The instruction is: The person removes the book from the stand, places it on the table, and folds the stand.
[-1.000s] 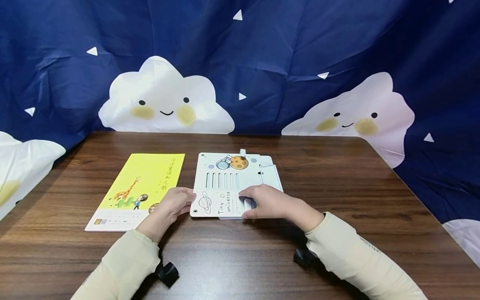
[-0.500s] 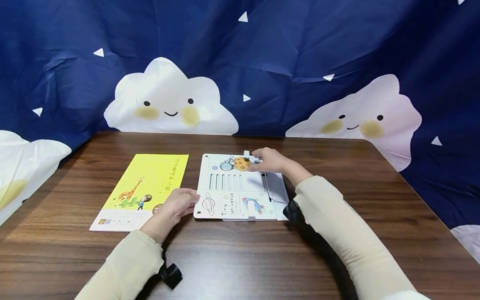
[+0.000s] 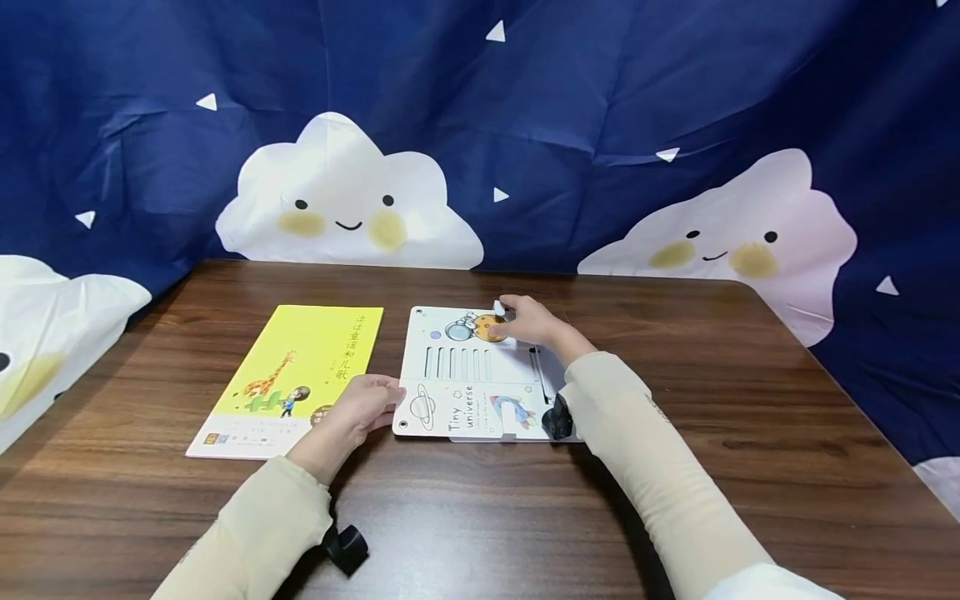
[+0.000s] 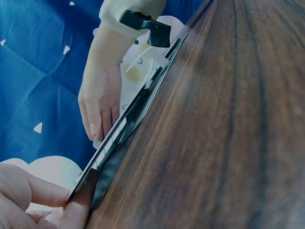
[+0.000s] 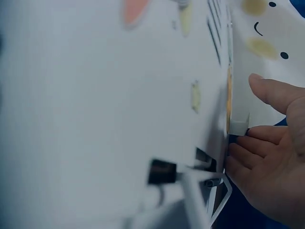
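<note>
A white book stand (image 3: 450, 375), printed with planets and the words "Tiny universe", lies folded nearly flat on the table. My left hand (image 3: 369, 400) pinches its left edge; in the left wrist view the thumb (image 4: 45, 193) is above the panel and a finger beneath, and that edge is tilted up from the wood. At the far edge, my right hand (image 3: 534, 321) reaches over the stand beside a small white page clip (image 5: 239, 128). In the right wrist view its fingers are near the clip, with the thumb (image 5: 271, 93) spread apart. Another white clip (image 3: 508, 410) sits at the near edge.
A yellow book (image 3: 300, 358) with a giraffe on its cover lies left of the stand, partly behind my left hand. Under everything is a dark wooden table (image 3: 465, 517). A blue curtain (image 3: 540, 100) with smiling clouds hangs behind it.
My right hand has left the near-edge clip and moved away from me to the far edge of the stand. My left hand keeps its pinch. The view has shifted slightly.
</note>
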`<state>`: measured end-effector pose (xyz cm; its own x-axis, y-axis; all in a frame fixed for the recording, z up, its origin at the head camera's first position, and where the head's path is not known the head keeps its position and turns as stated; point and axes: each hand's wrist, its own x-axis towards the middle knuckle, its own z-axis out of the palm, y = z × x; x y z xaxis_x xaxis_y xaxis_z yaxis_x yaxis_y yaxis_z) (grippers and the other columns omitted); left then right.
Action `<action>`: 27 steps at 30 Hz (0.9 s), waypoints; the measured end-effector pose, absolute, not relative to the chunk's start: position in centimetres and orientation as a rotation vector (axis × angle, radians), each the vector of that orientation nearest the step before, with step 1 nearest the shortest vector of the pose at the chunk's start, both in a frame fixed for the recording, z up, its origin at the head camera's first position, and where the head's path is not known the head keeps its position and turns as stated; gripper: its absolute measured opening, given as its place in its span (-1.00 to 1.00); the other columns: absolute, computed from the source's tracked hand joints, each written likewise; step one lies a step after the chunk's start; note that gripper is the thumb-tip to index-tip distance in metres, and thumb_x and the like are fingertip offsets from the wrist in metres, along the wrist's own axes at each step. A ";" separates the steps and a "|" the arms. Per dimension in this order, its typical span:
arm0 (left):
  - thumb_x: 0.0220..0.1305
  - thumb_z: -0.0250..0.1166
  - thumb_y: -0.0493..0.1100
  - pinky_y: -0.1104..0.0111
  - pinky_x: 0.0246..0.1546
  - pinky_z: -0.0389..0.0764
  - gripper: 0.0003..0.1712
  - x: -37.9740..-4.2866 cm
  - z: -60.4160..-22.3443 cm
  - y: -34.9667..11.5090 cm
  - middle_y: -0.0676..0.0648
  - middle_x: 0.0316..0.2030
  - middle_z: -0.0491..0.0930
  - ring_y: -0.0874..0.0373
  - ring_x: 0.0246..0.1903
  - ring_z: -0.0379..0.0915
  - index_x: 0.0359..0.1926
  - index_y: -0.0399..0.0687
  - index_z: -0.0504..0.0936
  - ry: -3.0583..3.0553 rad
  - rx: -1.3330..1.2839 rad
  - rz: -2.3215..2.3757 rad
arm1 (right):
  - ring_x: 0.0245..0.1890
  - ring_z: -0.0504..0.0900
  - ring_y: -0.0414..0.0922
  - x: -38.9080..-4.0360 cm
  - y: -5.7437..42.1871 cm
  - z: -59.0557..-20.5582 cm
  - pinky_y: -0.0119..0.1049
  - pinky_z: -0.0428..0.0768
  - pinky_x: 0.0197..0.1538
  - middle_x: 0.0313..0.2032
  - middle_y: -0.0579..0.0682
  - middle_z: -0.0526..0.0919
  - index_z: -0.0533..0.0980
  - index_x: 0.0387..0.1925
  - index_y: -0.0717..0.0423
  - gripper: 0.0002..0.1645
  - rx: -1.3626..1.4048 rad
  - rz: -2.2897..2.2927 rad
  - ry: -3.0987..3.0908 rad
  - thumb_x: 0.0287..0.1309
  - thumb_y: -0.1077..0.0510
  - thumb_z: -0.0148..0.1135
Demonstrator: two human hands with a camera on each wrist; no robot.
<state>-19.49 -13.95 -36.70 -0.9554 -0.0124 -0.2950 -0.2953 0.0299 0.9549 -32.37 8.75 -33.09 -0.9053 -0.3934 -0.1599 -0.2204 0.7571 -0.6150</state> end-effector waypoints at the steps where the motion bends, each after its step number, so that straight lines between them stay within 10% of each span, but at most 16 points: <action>1: 0.10 -0.01 -0.44 0.34 -0.41 0.53 -0.87 -19.5 -36.7 -14.0 -0.08 -0.55 0.52 0.20 -0.54 0.45 -0.33 -0.48 0.41 2.099 -0.320 2.028 | 0.19 0.05 0.02 -32.4 8.7 -33.2 -0.14 0.11 0.16 0.21 0.14 0.11 0.03 0.24 0.25 -0.16 -0.479 -0.891 2.674 0.01 0.03 0.18; 27: 0.10 0.01 -0.43 0.29 -0.37 0.53 -0.79 -19.7 -36.9 -14.6 -0.12 -0.52 0.52 0.16 -0.50 0.46 -0.24 -0.53 0.39 2.134 -0.331 1.968 | 0.17 0.11 0.01 -31.8 8.5 -34.0 -0.16 0.13 0.15 0.17 0.17 0.20 0.09 0.22 0.25 -0.19 -0.503 -0.871 2.708 0.00 0.00 0.17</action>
<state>-19.68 -14.62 -36.86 -0.9506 -0.0164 -0.3099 -0.3102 0.0778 0.9475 -31.85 8.50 -34.04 -0.9086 -0.3965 -0.1314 -0.2455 0.7613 -0.6001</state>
